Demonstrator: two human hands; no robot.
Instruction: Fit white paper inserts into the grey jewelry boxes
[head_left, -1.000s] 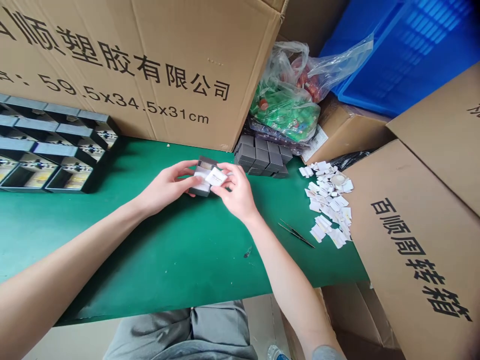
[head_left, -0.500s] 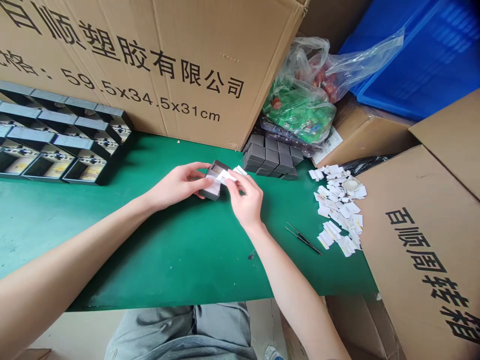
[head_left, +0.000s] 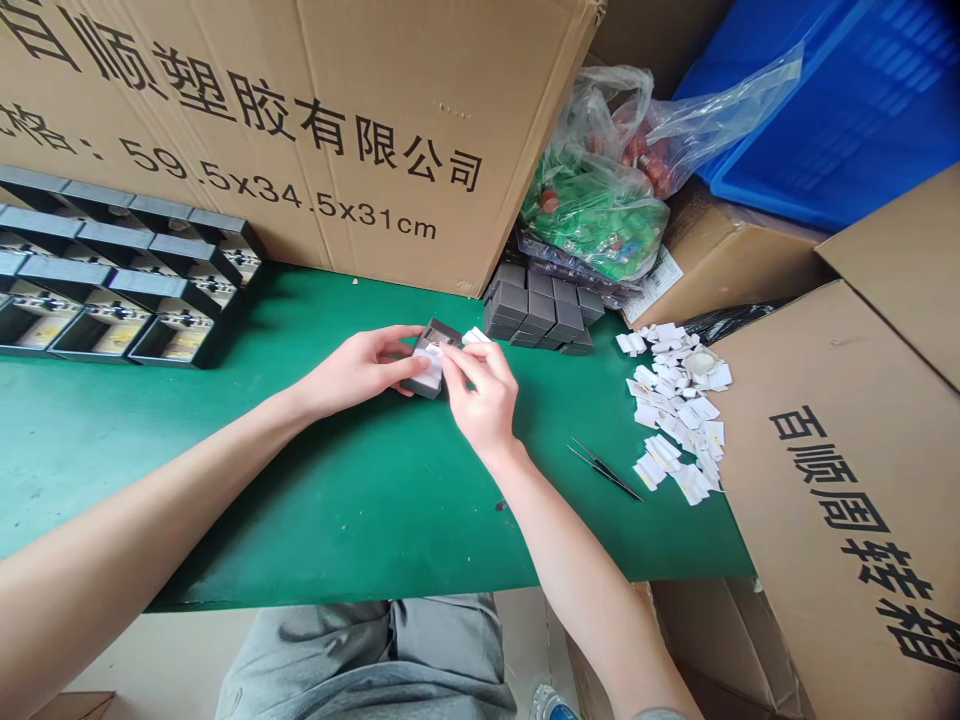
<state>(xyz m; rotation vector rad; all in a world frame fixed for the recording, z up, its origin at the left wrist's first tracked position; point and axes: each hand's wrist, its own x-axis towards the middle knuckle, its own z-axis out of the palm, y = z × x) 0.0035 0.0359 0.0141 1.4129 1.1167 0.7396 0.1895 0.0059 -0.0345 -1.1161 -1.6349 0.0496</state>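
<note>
My left hand (head_left: 366, 366) is closed around a small dark grey box (head_left: 444, 328), held tilted just above the green table. White lining or card (head_left: 429, 376) shows inside the box, beneath my left thumb. At the box's right side, the fingers of my right hand (head_left: 484, 395) pinch a small white card, mostly covered by the fingertips. Another white piece (head_left: 475, 336) pokes out behind the right fingers. Tweezers (head_left: 606, 469) lie on the table to the right, near a loose heap of small white cards (head_left: 679, 400).
Several dark grey boxes (head_left: 536, 315) are stacked at the back. Rows of open black cases (head_left: 169, 340) stand at the left. A large carton (head_left: 337, 130) forms the back wall; another carton (head_left: 847, 480) bounds the right. Behind are plastic bags (head_left: 600, 210) and a blue crate (head_left: 795, 170).
My right hand has shifted slightly left, over the box, and the white card in its fingers is now more hidden. My left hand keeps its hold on the box.
</note>
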